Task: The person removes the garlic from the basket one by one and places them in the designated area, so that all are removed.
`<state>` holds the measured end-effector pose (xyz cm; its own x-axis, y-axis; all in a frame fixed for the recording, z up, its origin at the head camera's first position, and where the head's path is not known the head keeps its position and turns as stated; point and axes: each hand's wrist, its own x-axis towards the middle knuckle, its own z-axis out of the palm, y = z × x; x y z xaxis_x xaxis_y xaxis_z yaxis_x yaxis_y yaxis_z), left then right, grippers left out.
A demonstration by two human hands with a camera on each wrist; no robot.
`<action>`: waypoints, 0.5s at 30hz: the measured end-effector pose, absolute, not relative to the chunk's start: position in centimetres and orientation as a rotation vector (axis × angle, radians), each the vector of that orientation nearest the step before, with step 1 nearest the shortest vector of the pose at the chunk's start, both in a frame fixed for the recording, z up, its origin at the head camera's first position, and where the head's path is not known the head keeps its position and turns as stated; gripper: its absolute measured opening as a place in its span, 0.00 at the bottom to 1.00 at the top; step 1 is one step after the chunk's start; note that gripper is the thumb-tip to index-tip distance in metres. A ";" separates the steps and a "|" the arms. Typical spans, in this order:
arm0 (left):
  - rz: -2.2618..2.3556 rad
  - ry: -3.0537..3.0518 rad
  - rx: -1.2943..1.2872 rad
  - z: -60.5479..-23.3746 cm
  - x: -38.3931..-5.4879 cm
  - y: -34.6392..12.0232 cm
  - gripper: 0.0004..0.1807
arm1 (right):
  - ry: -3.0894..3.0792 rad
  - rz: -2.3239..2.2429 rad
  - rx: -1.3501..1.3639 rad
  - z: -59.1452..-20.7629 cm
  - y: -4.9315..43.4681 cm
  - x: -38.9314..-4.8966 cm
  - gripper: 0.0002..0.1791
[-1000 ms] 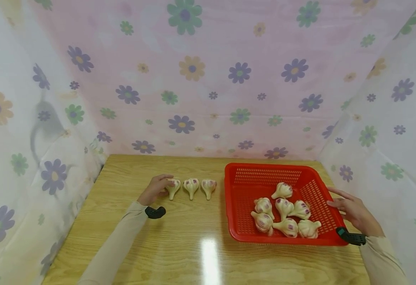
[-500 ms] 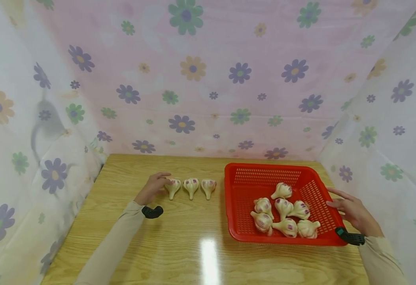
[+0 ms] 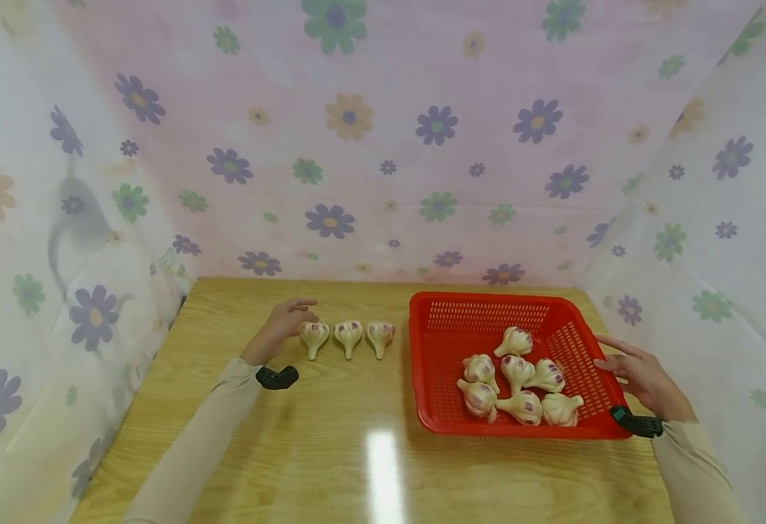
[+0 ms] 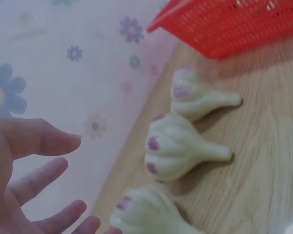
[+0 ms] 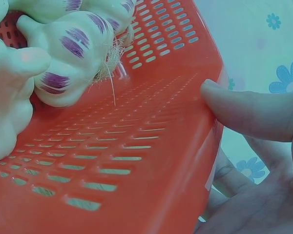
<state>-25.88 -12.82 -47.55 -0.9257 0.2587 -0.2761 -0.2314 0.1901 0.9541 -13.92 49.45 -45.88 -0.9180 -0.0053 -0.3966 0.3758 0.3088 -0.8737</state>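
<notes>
the leftmost garlic bulb [image 3: 314,337] lies just right of the nearer left hand [image 3: 281,327], its neck pointing to the near side; that hand, loosely spread, holds nothing. the right hand [image 3: 646,378] pinches the red plastic basket [image 3: 438,362] by its right rim.

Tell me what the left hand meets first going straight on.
Likely the leftmost garlic of the row, just beyond the left hand; relative height is unclear, so it might pass over.
</notes>
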 end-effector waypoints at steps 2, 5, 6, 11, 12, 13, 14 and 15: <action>1.776 2.088 0.039 -46.8 -25.9 -12.4 0.27 | 2.247 -1.655 0.333 -45.8 49.4 -14.0 0.40; 1.779 2.073 0.065 -46.3 -25.7 -11.6 0.27 | 2.243 -1.664 0.347 -45.8 49.3 -13.9 0.40; 1.783 2.069 0.070 -46.2 -25.7 -11.4 0.26 | 2.246 -1.660 0.347 -45.9 49.3 -13.9 0.40; 1.837 2.031 0.200 -46.7 -25.7 -10.7 0.25 | 2.242 -1.669 0.375 -46.0 49.2 -14.0 0.41; 1.844 2.022 0.214 -46.4 -25.5 -10.5 0.24 | 2.232 -1.681 0.391 -46.0 49.2 -14.1 0.40; 1.848 2.018 0.229 -46.1 -25.4 -10.2 0.24 | 2.222 -1.696 0.402 -46.0 49.2 -14.2 0.40; 1.849 2.013 0.235 -45.8 -25.3 -9.9 0.23 | 2.216 -1.706 0.407 -46.0 49.2 -14.2 0.39; 1.830 2.020 0.206 -44.2 -24.4 -9.3 0.23 | 2.205 -1.723 0.420 -46.0 49.1 -14.2 0.38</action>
<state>-24.37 -9.27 -44.19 -0.9070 0.3725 -0.1967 -0.1590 0.1296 0.9787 -14.23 49.13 -45.99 -0.9087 0.0393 -0.4155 0.4127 0.2336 -0.8804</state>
